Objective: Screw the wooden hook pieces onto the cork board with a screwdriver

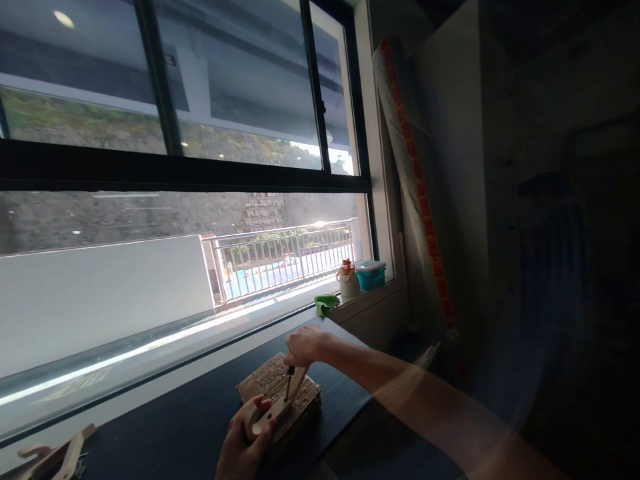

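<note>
My left hand (245, 433) is closed around the rounded end of a pale wooden piece (278, 408), pressing it onto a thick brown board (261, 377). A small dark hole shows in the piece near my fingers. Above it, my right hand (304, 345) grips the top of a screwdriver (289, 383), whose dark shaft points down with its tip at the wooden piece. A pale wooden strip rises beside the shaft below my right hand. Small specks or pits cover the board's top; which, I cannot tell.
The board lies on a dark table (165, 407) beside a window. More curved wooden parts (65, 457) lie at lower left. On the sill are a green cloth (327, 305), a bottle (349, 281) and a teal box (371, 276). A wrapped panel (415, 173) leans at right.
</note>
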Demonstrator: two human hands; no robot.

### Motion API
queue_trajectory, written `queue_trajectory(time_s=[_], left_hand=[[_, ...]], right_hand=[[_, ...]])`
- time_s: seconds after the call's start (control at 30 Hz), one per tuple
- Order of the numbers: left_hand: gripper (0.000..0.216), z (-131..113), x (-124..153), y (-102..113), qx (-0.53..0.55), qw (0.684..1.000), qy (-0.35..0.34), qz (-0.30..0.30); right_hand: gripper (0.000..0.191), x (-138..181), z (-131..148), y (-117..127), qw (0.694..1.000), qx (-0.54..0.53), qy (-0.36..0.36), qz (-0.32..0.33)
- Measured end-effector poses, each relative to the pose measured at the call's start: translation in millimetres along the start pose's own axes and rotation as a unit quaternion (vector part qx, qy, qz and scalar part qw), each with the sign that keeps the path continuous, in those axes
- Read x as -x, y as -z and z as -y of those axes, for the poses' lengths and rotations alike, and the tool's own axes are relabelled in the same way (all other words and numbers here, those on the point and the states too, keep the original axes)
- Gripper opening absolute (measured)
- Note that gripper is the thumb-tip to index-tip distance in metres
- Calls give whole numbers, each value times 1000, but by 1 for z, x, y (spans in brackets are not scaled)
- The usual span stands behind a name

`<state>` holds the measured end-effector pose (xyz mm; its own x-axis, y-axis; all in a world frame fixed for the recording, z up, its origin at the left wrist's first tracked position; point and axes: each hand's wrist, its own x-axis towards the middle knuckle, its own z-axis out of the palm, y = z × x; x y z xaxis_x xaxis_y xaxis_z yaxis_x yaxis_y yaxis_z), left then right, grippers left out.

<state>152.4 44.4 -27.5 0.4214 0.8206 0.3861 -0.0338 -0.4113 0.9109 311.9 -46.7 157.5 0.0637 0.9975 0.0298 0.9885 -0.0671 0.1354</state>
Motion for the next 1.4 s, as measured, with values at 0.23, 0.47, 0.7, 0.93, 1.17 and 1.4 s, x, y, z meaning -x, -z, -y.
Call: queue_trajectory(time_s=[0.23,0.47,0.7,0.93,1.17,1.4], left_hand=[[57,-3,2,-1,-15,1000,-1,5],[55,-1,2,0,-24,1000,-4,18],[53,3,2,0,-13,1000,-28,1],[53,-3,5,-1,-15,1000,-20,8],[50,-7,6,-2,-23,1000,-21,-1],[52,-4,3,-2,-23,999,-22,3]], right_hand=[[27,-1,13,-6,996,13,76,-37],[30,-14,21,-10,999,14,45,-22],[36,-15,27,-3,1000,10,17,-7],[32,-2,18,14,997,-6,57,51],[29,3,13,5,995,-32,92,22],[35,-3,20,-2,998,-43,39,-8]])
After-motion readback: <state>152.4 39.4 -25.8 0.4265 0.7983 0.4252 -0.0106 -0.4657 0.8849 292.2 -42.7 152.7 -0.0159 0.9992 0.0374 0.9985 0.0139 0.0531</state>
